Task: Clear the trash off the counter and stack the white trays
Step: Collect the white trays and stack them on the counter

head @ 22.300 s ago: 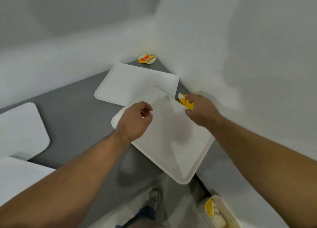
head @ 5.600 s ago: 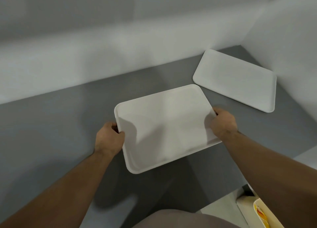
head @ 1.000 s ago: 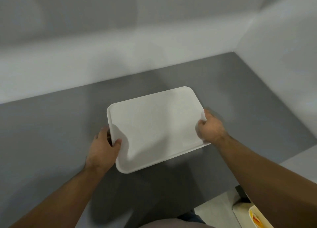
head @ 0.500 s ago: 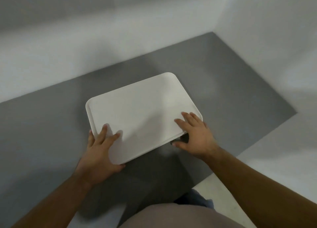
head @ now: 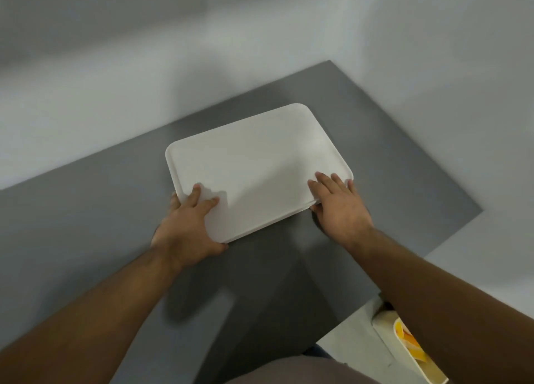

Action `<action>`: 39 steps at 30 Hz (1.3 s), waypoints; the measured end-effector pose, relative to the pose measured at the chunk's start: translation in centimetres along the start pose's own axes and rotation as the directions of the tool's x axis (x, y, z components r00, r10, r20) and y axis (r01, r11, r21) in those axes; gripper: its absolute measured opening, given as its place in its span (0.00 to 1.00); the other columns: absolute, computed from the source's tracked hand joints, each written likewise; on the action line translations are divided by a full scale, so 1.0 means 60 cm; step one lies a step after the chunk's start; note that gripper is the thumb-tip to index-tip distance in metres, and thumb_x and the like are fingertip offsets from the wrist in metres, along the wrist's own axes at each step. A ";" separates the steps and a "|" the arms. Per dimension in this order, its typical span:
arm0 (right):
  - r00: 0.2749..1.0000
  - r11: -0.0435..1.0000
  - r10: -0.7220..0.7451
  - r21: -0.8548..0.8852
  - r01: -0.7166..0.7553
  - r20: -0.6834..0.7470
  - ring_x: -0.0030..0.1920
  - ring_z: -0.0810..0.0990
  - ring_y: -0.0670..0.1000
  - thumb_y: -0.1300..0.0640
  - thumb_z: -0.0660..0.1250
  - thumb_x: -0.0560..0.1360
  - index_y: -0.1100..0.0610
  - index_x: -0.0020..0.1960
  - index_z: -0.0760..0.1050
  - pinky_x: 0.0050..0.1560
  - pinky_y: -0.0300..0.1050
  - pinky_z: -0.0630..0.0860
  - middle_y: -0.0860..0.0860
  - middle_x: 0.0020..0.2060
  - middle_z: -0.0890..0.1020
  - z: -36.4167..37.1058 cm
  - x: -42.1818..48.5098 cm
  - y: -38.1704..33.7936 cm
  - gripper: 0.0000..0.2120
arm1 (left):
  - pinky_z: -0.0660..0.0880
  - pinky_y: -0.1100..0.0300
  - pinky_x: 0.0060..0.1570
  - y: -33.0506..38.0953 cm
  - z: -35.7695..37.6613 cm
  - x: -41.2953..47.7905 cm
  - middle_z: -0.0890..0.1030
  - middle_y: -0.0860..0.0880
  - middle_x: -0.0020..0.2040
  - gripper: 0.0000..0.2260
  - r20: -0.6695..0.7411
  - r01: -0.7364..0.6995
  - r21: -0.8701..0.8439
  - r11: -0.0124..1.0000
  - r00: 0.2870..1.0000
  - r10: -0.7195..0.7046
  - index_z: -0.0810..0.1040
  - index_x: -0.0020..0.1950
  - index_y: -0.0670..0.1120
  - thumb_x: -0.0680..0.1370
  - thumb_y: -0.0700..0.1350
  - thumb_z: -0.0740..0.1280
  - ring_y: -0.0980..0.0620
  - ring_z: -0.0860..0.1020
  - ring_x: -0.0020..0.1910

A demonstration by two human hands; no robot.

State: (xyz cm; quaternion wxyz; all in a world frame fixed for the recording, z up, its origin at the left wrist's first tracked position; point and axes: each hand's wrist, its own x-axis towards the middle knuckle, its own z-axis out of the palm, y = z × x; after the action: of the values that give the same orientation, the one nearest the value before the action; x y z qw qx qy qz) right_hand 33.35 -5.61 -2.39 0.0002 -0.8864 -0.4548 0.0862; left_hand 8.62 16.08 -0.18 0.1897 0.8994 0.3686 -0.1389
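A stack of white trays (head: pixel 257 164) lies flat on the grey counter (head: pixel 86 216), slightly turned; layered rims show along its near edge. My left hand (head: pixel 187 227) lies over the stack's near left corner, fingers spread on top and thumb along the near edge. My right hand (head: pixel 338 207) lies over the near right corner, fingers flat and apart on the top tray, thumb beside the rim. Neither hand closes around the stack. No trash is visible on the counter.
White walls meet at a corner behind the counter, and its right end (head: pixel 462 207) is close to the stack. A cream bin (head: pixel 387 323) holding yellow and orange wrappers (head: pixel 410 343) stands on the floor at the lower right, partly behind my right forearm.
A second ago both hands gripped the tray's short sides; they have let go and now lie flat on top of its near corners. The tray rests on the counter.
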 end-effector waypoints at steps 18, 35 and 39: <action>0.992 0.995 0.095 0.028 -0.097 0.081 0.66 0.74 0.57 0.67 0.58 0.76 0.53 0.69 0.72 0.67 0.52 0.71 0.50 0.66 0.75 -0.120 0.281 0.240 0.23 | 0.65 0.46 0.76 0.257 -0.076 0.283 0.50 0.55 0.84 0.54 -0.015 0.042 0.051 0.998 0.999 -0.041 0.58 0.80 0.64 0.55 0.71 0.72 0.40 0.56 0.80; 0.995 0.995 0.092 0.035 -0.094 0.044 0.60 0.77 0.60 0.70 0.57 0.75 0.56 0.68 0.72 0.64 0.55 0.73 0.55 0.62 0.77 -0.141 0.329 0.285 0.24 | 0.66 0.44 0.74 0.320 -0.077 0.319 0.50 0.53 0.84 0.53 -0.029 0.075 0.068 0.995 0.997 -0.073 0.56 0.81 0.62 0.59 0.71 0.72 0.38 0.55 0.80; 0.996 0.996 0.088 0.032 -0.089 0.019 0.59 0.78 0.60 0.69 0.57 0.75 0.56 0.68 0.72 0.63 0.55 0.73 0.55 0.61 0.78 -0.139 0.330 0.287 0.23 | 0.65 0.43 0.74 0.319 -0.072 0.319 0.50 0.53 0.84 0.53 -0.045 0.075 0.047 0.996 0.996 -0.073 0.56 0.81 0.62 0.59 0.71 0.71 0.37 0.54 0.80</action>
State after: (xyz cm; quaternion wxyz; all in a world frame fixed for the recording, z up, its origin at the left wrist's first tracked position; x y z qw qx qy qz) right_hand 59.86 0.92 1.45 0.0068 -0.9047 -0.4137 0.1015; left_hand 35.99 17.11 0.76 0.1546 0.8923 0.4021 -0.1353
